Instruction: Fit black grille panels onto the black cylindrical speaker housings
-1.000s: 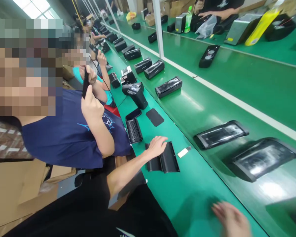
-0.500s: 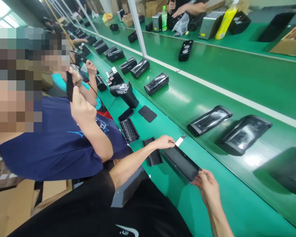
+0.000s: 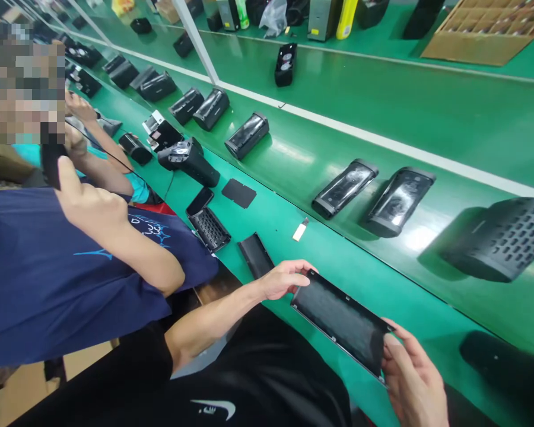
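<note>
A black rectangular panel (image 3: 340, 323) with raised edges and small tabs is held just above the green bench, its hollow side facing up. My left hand (image 3: 287, 280) grips its left end, thumb over the rim. At the right end, my right hand (image 3: 412, 370) has its fingers closed round the short edge. Behind my left hand, a second black curved panel (image 3: 256, 255) lies on the bench. Farther back rests a small white and metal piece (image 3: 300, 230), touched by neither hand.
Black speaker housings (image 3: 345, 188) stand along the green conveyor (image 3: 293, 172). A flat black sheet (image 3: 239, 193), a perforated cover (image 3: 210, 228) and a phone-like object (image 3: 200, 201) lie on the bench. A person in dark blue (image 3: 62, 255) sits close at left.
The panel has come nearer to me and tilted to show more of its hollow side, both hands still on it. The view has swung right, and a perforated housing now shows at the right.
</note>
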The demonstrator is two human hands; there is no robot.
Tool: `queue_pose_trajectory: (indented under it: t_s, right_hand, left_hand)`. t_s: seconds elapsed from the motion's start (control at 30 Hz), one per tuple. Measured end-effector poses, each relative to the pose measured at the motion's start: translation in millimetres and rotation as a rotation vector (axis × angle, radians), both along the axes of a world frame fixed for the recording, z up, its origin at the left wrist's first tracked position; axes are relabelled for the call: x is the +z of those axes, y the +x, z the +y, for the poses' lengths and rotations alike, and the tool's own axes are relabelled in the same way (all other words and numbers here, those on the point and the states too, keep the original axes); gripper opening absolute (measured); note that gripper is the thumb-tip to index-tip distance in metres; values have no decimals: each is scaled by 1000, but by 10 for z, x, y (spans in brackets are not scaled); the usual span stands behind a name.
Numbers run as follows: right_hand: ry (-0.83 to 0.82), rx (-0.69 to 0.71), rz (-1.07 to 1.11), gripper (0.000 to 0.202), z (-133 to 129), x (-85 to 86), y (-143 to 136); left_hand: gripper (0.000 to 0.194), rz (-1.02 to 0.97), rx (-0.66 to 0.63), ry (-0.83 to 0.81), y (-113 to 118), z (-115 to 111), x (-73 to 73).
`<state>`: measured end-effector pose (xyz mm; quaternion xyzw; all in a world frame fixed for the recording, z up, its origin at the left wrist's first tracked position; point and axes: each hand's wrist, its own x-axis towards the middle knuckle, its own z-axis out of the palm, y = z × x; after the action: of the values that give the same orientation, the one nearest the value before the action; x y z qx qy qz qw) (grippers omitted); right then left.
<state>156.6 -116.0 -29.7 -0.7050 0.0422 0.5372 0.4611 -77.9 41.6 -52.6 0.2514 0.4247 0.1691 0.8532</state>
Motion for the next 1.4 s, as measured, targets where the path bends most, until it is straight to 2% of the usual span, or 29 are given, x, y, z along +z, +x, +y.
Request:
queue_pose_trajectory:
  t_s: [0.2,0.4,0.67,0.87,0.93,1.1,1.4]
  right_hand:
    - [-62,-104,-67,74,-59,-33,-20]
    - [-82,-37,-124,71,-112,-121,52]
    - [-65,-2,-169,64,-220,-322,152]
    - [-28,113,-259,61,-269,-397,209]
    - [-32,119,-262,61,-275,-405,213]
    - [-62,32,-186,63,-244,-363,193]
    - [-89,14,-202,62,-195,-353,192]
  left_hand:
    - [51,-20,18,-10,-23,-123,24]
    - [50,-52,40,38,-7,-165,13]
    - [51,-54,16,97,43,-200,6]
    - [54,-76,-5,109,61,-209,-12]
    - [55,-76,-10,109,63,-209,-16]
    - [57,-65,-6,94,58,-213,-12]
    - [58,-89,-33,106,37,-184,10]
